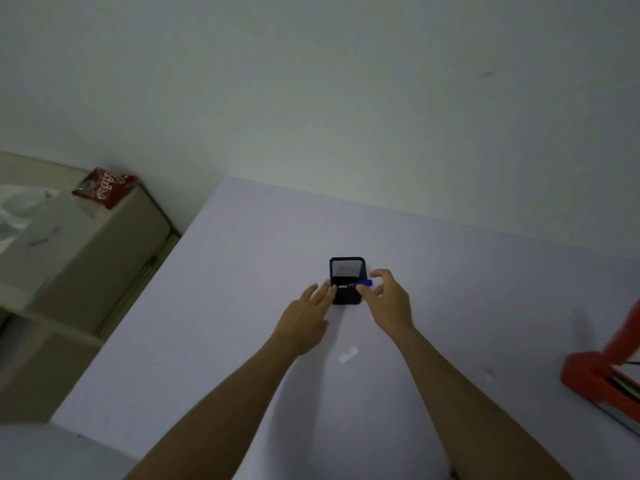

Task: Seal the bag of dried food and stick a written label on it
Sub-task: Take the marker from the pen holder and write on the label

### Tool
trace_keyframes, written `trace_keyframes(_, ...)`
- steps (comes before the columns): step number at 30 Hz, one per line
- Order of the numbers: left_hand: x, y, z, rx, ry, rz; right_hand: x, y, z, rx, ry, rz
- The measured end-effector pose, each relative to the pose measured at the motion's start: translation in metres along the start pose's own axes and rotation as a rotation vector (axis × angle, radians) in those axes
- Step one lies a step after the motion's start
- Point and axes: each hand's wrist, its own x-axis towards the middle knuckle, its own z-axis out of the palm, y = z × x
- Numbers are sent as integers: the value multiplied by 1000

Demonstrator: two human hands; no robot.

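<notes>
A black mesh pen holder (347, 271) stands upright on the pale table (242, 289). My right hand (388, 303) pinches a blue-capped marker (364, 283) at the holder's near right rim. My left hand (306, 317) reaches flat toward the holder's left side, fingers spread, fingertips touching or almost touching it. A small white label (348, 355) lies on the table between my forearms. A red snack bag (105, 187) lies on a beige cabinet at the far left, away from both hands.
A red heat sealer (602, 372) sits at the table's right edge, partly cut off. The beige cabinet (79, 258) at the left also carries a crumpled white plastic bag (20, 209). A plain wall rises behind the table.
</notes>
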Motion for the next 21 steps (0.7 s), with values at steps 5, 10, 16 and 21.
trace_keyframes(5, 11, -15, 8, 1, -46, 69, 17, -10, 16, -46, 86, 66)
trace_keyframes(10, 12, -22, -4, -60, 1, 83, 7, -36, -6, 5, 199, 69)
trace_keyframes(16, 14, -24, -63, -137, 295, 177, -20, -84, -60, 199, 224, 64)
trace_keyframes(21, 10, -21, -109, -122, 563, 322, -31, -116, -81, 552, 156, 146)
